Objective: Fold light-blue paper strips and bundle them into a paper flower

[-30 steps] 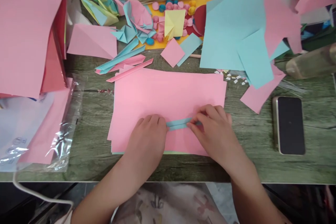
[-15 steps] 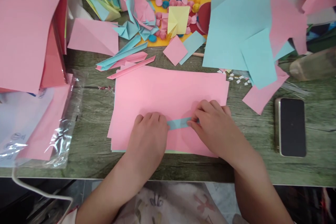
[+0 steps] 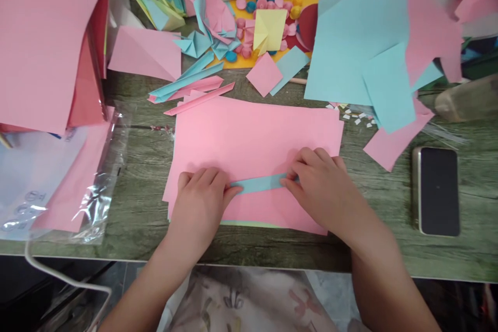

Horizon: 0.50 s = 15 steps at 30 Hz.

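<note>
A narrow folded blue paper strip [image 3: 259,183] lies flat on a stack of pink paper sheets [image 3: 252,135] in the middle of the table. My left hand [image 3: 200,202] presses its fingertips down on the strip's left end, fingers curled together. On the strip's right end rests my right hand [image 3: 322,187], its fingers bent and pinching the paper. Both ends of the strip are hidden under my fingers.
A black phone [image 3: 439,190] lies at the right. Blue sheets [image 3: 358,46] and pink sheets overlap at the back right. Folded strips [image 3: 187,88], paper shapes and small rolled discs [image 3: 249,26] crowd the back. A clear plastic sleeve [image 3: 78,181] lies left.
My left hand has slid to the left along the strip, so more of the blue strip shows between my hands. My right hand has stayed in place.
</note>
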{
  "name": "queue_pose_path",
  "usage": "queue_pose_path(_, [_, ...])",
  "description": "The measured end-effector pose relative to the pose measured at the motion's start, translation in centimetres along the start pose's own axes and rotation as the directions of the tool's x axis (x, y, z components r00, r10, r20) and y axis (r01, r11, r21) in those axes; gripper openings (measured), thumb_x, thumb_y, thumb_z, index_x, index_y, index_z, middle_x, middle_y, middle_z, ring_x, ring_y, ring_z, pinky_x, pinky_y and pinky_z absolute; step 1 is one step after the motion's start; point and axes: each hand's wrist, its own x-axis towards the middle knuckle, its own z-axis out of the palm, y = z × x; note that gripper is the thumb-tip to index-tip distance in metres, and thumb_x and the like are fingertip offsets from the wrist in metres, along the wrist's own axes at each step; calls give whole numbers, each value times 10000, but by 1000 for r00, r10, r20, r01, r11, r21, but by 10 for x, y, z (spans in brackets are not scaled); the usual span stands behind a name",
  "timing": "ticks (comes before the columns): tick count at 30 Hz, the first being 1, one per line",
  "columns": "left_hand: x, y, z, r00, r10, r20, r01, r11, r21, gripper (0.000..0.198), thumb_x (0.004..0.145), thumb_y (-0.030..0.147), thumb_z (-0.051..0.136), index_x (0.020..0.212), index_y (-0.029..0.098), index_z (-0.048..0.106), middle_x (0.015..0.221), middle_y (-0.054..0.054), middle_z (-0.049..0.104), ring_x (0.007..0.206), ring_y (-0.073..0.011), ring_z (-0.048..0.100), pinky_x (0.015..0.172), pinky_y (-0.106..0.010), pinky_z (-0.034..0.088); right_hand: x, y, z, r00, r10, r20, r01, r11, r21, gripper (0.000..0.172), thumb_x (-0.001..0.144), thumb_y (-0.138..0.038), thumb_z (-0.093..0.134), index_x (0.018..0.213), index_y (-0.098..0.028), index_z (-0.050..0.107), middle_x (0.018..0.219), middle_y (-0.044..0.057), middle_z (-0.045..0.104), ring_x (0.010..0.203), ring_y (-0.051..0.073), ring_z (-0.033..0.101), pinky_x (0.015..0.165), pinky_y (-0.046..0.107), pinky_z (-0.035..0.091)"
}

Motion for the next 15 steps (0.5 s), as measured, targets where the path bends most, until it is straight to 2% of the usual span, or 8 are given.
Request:
queue_pose_path(3, [-8, 0, 6, 988, 19, -155, -19, 1000, 3, 249, 814, 388, 460, 817, 153, 541, 757, -51, 571, 708, -174, 504, 649, -315, 292, 0, 0, 1, 1000, -2, -5, 2, 1000, -7, 217, 821, -265, 420, 708, -163, 576, 838, 67, 511, 799, 195, 426, 656, 325, 289])
queue_pose_path(4, [-10, 0, 8, 975, 60, -215, -60, 998, 7, 222, 823, 351, 459, 891, 156, 542, 792, -59, 577, 732, -175, 507, 659, -315, 299, 0, 0, 1, 1000, -2, -6, 2, 1000, -9, 215, 820, -263, 421, 712, -164, 578, 842, 66, 512, 801, 195, 428, 658, 325, 290])
queue_pose_path(6, [-12, -1, 10, 929, 226, -294, -228, 973, 30, 221, 838, 246, 448, 1035, 178, 518, 911, -72, 590, 825, -181, 510, 704, -322, 320, 0, 0, 2, 1000, -1, -9, 0, 1000, -8, 206, 817, -260, 425, 721, -168, 582, 842, 64, 514, 804, 196, 433, 658, 326, 291])
queue_pose_path(9, [-13, -5, 12, 817, 525, -240, -523, 849, 79, 298, 836, 138, 422, 1121, 187, 496, 1100, -64, 567, 985, -184, 482, 806, -324, 338, 0, 0, 3, 1000, -4, -13, 4, 1000, -5, 197, 812, -265, 434, 719, -177, 583, 841, 60, 518, 810, 202, 439, 654, 331, 291])
queue_pose_path(11, [-13, -8, 14, 767, 616, -180, -608, 787, 105, 312, 833, 118, 414, 1127, 168, 505, 1154, -62, 550, 1035, -181, 469, 850, -316, 338, 0, 0, 3, 1000, -6, -20, 6, 1000, -6, 196, 810, -272, 439, 713, -178, 582, 844, 61, 520, 814, 207, 441, 651, 334, 291])
queue_pose_path(13, [-14, -10, 17, 756, 635, -159, -620, 773, 137, 331, 830, 111, 407, 1142, 166, 503, 1172, -68, 544, 1048, -178, 475, 865, -315, 342, 0, 0, 4, 1000, -4, -30, 4, 1000, -8, 193, 809, -274, 443, 718, -178, 583, 854, 62, 521, 816, 208, 440, 648, 334, 291])
queue_pose_path(15, [-15, -10, 19, 768, 621, -155, -601, 783, 160, 351, 832, 117, 400, 1166, 176, 491, 1195, -73, 531, 1059, -178, 479, 869, -318, 347, 0, -1, 4, 1000, 0, -30, 0, 1000, -7, 192, 810, -274, 442, 724, -176, 584, 863, 64, 521, 817, 207, 439, 647, 333, 292])
